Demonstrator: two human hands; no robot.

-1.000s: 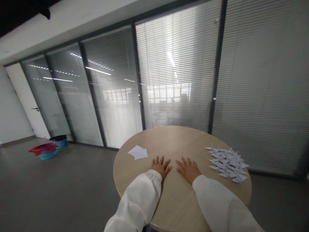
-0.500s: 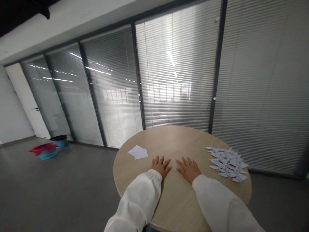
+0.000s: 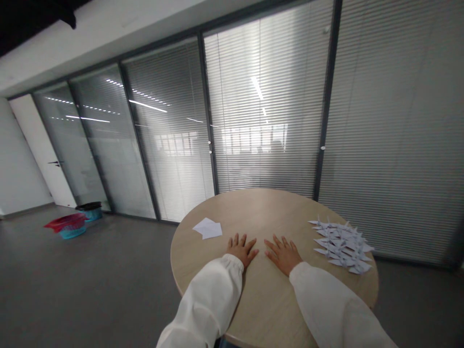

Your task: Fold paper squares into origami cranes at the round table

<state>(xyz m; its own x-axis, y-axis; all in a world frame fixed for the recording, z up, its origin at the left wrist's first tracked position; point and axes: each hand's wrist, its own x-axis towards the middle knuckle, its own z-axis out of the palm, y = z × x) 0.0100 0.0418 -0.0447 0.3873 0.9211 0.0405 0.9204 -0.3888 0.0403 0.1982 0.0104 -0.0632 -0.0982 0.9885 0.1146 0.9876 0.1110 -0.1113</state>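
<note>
My left hand (image 3: 242, 250) lies flat on the round wooden table (image 3: 268, 208), palm down with fingers spread. Beside it, my right hand (image 3: 283, 253) rests the same way, a small gap between the two. Neither hand holds anything. To the left of my left hand are some white sheets of paper (image 3: 208, 228), overlapping at angles. On the right side of the table, past my right hand, several folded white paper cranes (image 3: 342, 245) sit in a close cluster.
A glass partition with blinds (image 3: 268, 121) stands behind the table. On the floor at the left are a blue bin with a red liner (image 3: 68, 224) and another with a black liner (image 3: 90, 211). A white door (image 3: 43, 150) is farther left.
</note>
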